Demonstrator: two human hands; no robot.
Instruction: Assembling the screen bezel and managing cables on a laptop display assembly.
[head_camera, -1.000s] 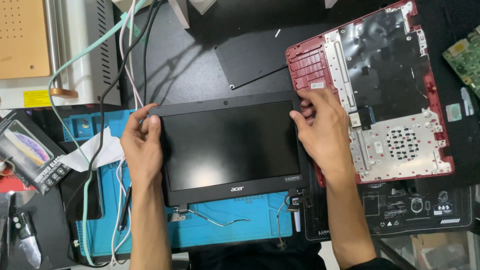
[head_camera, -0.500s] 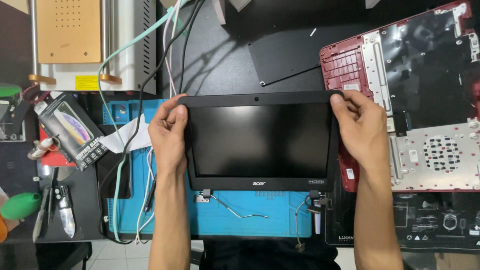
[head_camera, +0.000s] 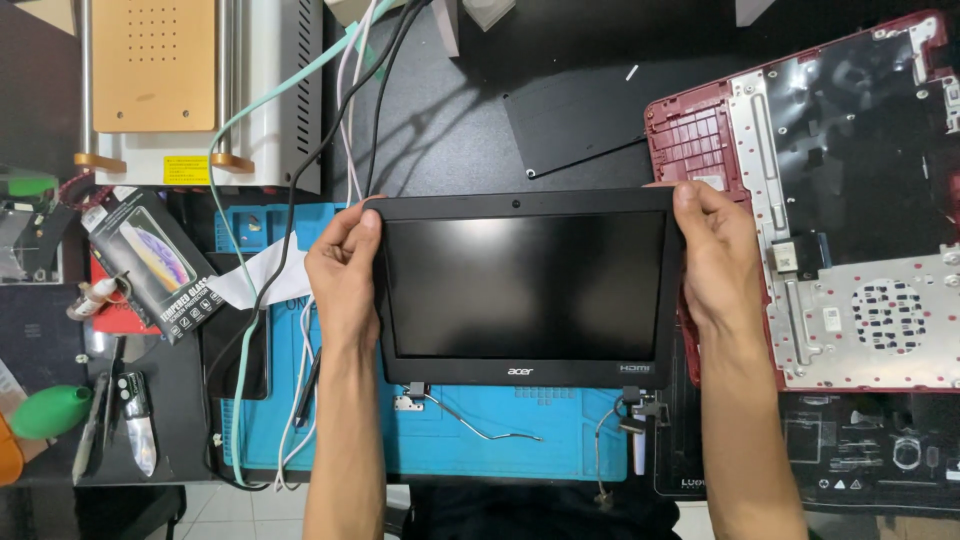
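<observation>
The left hand is closed on the left edge of a detached laptop screen panel, its thumb laid over the upper left corner of the black bezel. The right hand is closed on the right edge in the same way, thumb hooked over the upper right corner. The panel is held flat and face up in the middle of the frame, its dark glass unlit, a small camera dot in the top bezel. Two hinge brackets and loose thin cables are seen trailing from its lower edge onto a blue work mat that is spread on the desk beneath it. At the right of the frame a red laptop base shell is laid open side up, just beside the right hand. At the upper left a white machine with a tan perforated plate is placed, from which a green hose and black cables are run down toward the mat. At the left of the frame a boxed screen protector is set, and below it a green blower bulb and small hand tools.
</observation>
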